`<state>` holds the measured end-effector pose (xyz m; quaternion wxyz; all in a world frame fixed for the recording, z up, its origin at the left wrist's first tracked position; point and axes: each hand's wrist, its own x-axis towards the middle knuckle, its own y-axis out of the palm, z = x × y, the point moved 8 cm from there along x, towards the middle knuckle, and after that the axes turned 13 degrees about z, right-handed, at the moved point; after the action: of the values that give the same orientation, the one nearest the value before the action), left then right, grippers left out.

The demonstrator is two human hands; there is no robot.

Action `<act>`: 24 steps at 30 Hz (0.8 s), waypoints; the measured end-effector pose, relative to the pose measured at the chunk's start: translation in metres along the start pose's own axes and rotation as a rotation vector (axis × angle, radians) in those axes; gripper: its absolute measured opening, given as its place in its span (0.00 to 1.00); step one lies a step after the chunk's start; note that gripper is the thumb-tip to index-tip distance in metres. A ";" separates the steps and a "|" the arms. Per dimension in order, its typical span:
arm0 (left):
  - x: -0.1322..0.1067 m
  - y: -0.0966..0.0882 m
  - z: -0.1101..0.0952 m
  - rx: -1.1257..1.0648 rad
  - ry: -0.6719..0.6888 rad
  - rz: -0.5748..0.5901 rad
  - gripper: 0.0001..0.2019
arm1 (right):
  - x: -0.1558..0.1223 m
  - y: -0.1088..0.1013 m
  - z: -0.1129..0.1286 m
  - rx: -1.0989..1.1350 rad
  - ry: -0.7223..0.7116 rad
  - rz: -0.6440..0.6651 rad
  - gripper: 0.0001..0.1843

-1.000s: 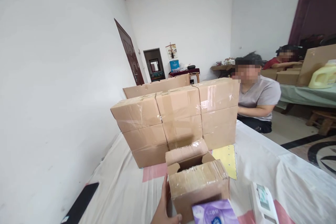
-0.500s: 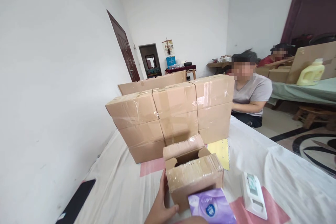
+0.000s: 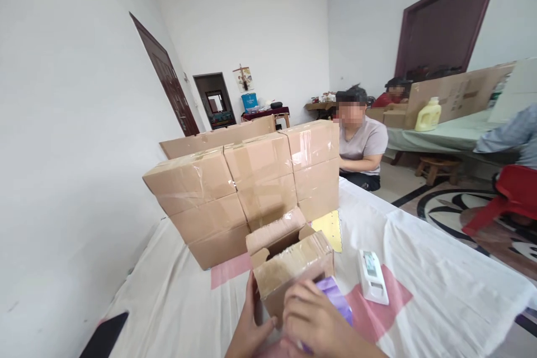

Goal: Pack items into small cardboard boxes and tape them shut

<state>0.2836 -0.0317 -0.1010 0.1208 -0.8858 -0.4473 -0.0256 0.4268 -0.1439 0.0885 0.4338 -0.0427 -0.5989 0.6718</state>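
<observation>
An opened cardboard box (image 3: 289,268) sits on the cloth in front of me, its top flaps raised. My left hand (image 3: 251,321) grips the near left corner of this box, thumb in front and fingers along the side. With curled fingers, my right hand (image 3: 314,316) holds a purple tissue pack (image 3: 335,297) against the box's near face. The hand covers much of the pack, and part of its lower edge is out of sight.
Behind the box stands a wall of stacked cardboard boxes (image 3: 243,179). A white handheld device (image 3: 372,277) lies to the right, a black phone-like slab (image 3: 104,335) at lower left. A person (image 3: 364,145) sits beyond the table; a red chair (image 3: 512,198) is farther right.
My right hand has come up into view over the purple tissue pack, which now sits closer to the box's front. The view has turned right; my left hand stays on the box.
</observation>
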 end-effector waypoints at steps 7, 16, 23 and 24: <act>0.002 -0.001 0.001 0.038 -0.001 -0.024 0.62 | -0.062 0.036 -0.067 0.033 0.602 0.237 0.50; 0.002 -0.002 0.007 0.074 -0.028 -0.012 0.62 | -0.065 0.027 -0.058 0.017 0.501 0.183 0.39; -0.001 -0.001 0.005 0.076 0.008 -0.133 0.60 | -0.047 0.038 -0.061 -0.036 0.331 0.507 0.22; -0.001 0.000 0.005 0.076 0.001 -0.136 0.60 | -0.045 0.045 -0.064 -0.057 0.337 0.547 0.20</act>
<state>0.2826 -0.0315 -0.1061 0.1524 -0.8483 -0.5068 -0.0171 0.4677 -0.1189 0.0124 0.3287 -0.3249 -0.5036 0.7300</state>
